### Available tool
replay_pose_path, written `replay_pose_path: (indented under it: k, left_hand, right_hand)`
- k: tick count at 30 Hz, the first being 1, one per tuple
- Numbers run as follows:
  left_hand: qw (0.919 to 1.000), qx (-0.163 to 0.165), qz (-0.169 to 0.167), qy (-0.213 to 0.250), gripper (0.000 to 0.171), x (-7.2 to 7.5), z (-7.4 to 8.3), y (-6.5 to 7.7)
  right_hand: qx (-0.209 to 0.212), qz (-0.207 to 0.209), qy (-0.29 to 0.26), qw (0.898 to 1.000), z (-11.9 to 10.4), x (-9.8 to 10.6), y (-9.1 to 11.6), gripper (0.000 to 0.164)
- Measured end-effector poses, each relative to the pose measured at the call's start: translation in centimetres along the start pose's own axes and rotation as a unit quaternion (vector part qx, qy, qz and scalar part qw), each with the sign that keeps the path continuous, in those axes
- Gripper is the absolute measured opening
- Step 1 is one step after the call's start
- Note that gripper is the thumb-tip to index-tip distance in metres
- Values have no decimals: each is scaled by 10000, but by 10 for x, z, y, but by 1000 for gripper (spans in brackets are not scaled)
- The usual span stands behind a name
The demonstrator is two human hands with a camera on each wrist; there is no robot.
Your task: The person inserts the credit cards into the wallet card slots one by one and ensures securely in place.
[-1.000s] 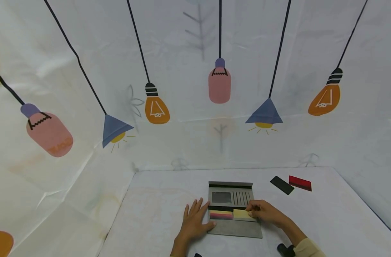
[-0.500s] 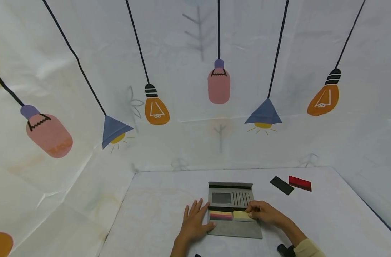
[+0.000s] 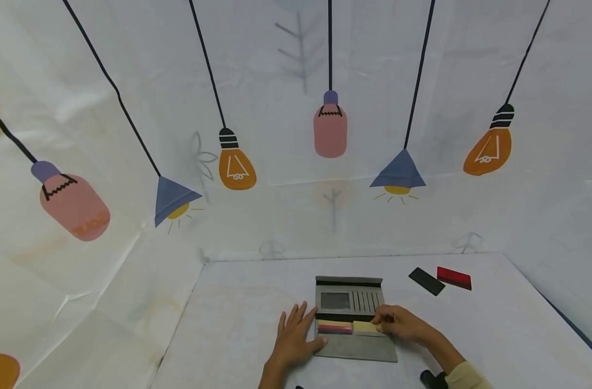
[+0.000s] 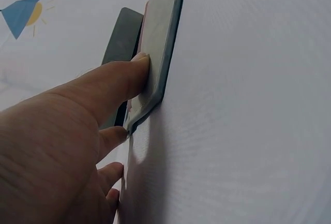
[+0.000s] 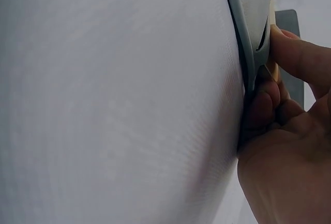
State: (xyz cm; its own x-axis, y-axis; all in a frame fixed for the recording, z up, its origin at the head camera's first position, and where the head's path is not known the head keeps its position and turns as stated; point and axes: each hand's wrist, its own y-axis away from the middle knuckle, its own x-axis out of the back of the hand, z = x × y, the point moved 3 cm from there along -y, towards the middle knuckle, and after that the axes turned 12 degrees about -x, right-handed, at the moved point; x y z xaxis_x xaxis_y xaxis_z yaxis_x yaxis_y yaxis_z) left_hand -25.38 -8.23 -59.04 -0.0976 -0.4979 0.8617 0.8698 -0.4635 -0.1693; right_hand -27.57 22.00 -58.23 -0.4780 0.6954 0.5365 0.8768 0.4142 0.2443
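An open grey wallet [image 3: 355, 347] with a clear window and card slots lies on the white table. My left hand [image 3: 292, 336] rests at its left edge with fingers spread. The left thumb presses on the wallet's lower flap, as the left wrist view shows. Red and yellow cards [image 3: 334, 328] stick out of the lower left pocket. My right hand [image 3: 404, 323] pinches a yellow card [image 3: 363, 327] at its right corner, between thumb and fingers. That card's lower part is hidden in the lower right pocket.
A black card [image 3: 426, 281] and a red card [image 3: 454, 278] lie at the table's back right. A small black object [image 3: 433, 379] shows by the right sleeve. A white sheet printed with lamps [image 3: 331, 129] hangs behind the table.
The yellow card has slid slightly deeper into the lower right pocket, with my right hand moving down along with it. My left hand has stayed in place on the wallet.
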Motion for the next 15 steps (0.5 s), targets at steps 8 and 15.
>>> replay_pose_path:
  k: [8,15]
  left_hand:
    - [10000,-69,62,7,73,-3,-2,1]
    - [9999,-131,82,18,74,-3,-2,2]
  right_hand:
    - [29,9,46,10000,-3,-1,3,11]
    - [-400,242,174,9988,-7,-3,5,16]
